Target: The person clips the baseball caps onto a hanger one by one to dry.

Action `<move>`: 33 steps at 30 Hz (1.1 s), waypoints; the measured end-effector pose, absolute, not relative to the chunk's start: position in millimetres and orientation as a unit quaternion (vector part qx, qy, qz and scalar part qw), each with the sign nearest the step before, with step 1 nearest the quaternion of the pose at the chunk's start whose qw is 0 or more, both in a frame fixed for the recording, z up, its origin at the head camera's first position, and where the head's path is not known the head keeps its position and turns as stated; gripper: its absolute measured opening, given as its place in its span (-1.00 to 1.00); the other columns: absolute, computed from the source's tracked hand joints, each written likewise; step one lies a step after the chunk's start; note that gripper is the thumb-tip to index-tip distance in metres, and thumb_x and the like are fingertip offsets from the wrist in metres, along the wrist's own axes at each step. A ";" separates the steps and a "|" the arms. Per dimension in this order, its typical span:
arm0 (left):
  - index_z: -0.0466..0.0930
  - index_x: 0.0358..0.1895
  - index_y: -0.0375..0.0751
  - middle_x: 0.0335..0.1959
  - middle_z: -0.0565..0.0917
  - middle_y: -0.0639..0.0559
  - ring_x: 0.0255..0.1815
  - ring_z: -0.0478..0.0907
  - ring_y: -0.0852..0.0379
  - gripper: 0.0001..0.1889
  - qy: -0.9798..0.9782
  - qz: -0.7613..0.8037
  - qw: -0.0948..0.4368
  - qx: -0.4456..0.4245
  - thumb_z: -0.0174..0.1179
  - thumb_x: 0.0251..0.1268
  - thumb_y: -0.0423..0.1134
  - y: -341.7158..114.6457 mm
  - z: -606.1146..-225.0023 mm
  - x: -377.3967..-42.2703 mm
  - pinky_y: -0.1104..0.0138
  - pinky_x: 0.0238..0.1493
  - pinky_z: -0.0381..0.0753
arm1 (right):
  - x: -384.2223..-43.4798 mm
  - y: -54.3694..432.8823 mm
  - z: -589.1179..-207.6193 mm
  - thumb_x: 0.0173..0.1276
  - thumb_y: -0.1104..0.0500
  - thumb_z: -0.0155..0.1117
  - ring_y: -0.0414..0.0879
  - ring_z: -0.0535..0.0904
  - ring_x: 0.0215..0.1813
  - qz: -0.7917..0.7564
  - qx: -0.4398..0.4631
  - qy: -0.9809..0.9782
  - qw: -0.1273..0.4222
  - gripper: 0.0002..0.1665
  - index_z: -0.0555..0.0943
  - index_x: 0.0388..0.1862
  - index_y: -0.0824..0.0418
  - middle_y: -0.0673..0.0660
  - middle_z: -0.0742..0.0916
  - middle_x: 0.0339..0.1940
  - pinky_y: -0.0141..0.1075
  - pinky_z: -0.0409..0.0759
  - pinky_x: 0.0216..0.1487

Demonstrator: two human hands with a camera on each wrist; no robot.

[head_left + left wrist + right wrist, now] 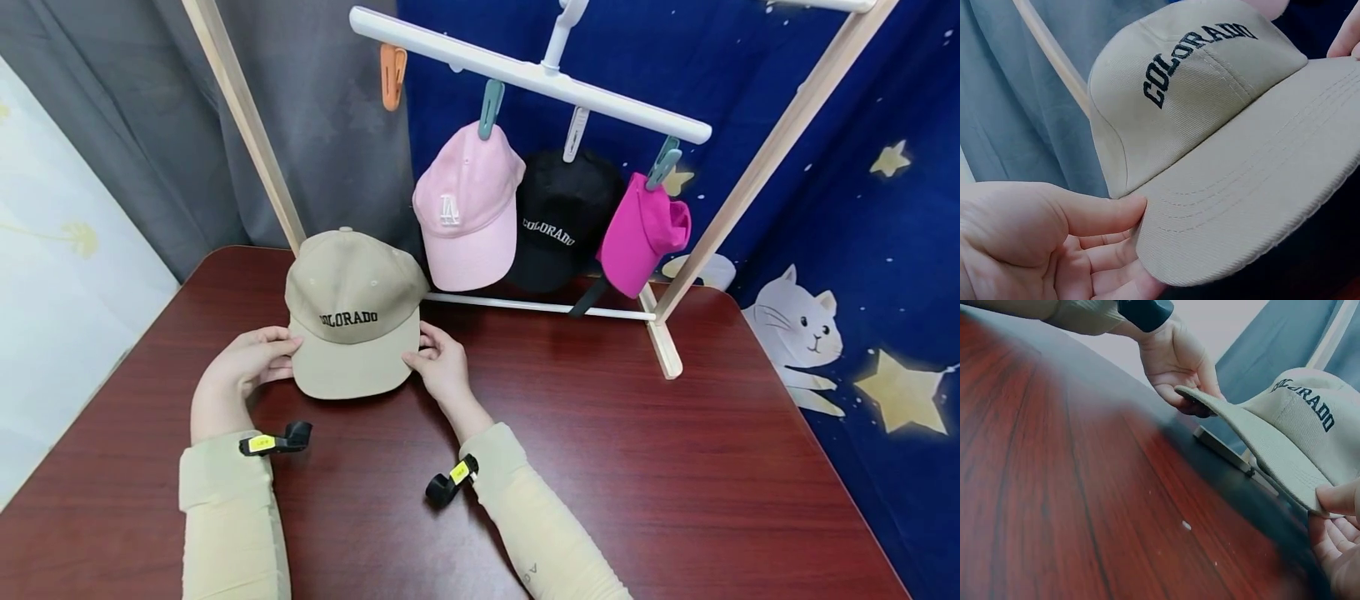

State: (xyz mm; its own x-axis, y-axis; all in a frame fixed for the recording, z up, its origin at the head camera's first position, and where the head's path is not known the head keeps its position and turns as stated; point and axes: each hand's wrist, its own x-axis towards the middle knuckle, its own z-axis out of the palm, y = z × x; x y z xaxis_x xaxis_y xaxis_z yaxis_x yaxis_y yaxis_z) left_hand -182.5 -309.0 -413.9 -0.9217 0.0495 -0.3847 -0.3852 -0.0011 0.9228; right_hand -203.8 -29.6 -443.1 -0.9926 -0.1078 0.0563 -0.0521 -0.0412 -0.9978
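A beige baseball cap (356, 287) with COLORADO in dark letters is held up by both hands, brim toward me. My left hand (251, 367) pinches the left end of the brim, thumb on top and fingers beneath, as the left wrist view shows closely. On the other side my right hand (442, 367) pinches the brim's right end the same way. In the right wrist view the brim (1266, 444) of the cap is seen from the side, above the dark red table (1054, 487).
A white hanger bar (525, 75) slants across a wooden rack (772, 158). Clips on it hold a pink cap (465, 208), a black cap (562, 200) and a magenta cap (641, 233). An orange clip (392, 77) at its left end holds nothing.
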 end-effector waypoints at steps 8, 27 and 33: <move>0.56 -0.30 -0.01 -0.44 0.65 0.19 -0.48 0.63 0.25 -0.90 0.683 0.707 0.142 -0.116 0.14 0.39 -0.32 -312.7 -410.7 -180.6 0.41 -0.35 0.62 | -186.7 -28.9 -412.9 0.09 0.59 0.31 -0.18 0.57 -0.41 -0.723 -0.070 0.687 0.015 -0.37 0.45 0.20 0.51 0.38 0.65 -0.20 -0.51 0.49 -0.42; 0.62 -0.34 0.03 -0.51 0.65 0.15 -0.59 0.60 0.22 -0.85 0.657 0.742 0.090 -0.099 0.15 0.38 -0.31 -318.5 -396.3 -171.8 0.41 -0.46 0.61 | -178.7 -32.4 -395.9 0.16 0.61 0.20 -0.24 0.57 -0.40 -0.740 -0.127 0.660 0.009 -0.35 0.35 0.28 0.54 0.42 0.63 -0.15 -0.47 0.53 -0.36; 0.61 -0.32 0.05 -0.53 0.63 0.16 -0.61 0.57 0.24 -0.87 0.658 0.744 0.068 -0.099 0.15 0.38 -0.29 -317.1 -392.5 -172.1 0.43 -0.49 0.59 | -177.9 -32.6 -390.6 0.16 0.62 0.17 -0.25 0.56 -0.39 -0.745 -0.138 0.653 0.004 -0.35 0.34 0.29 0.54 0.40 0.62 -0.15 -0.47 0.54 -0.34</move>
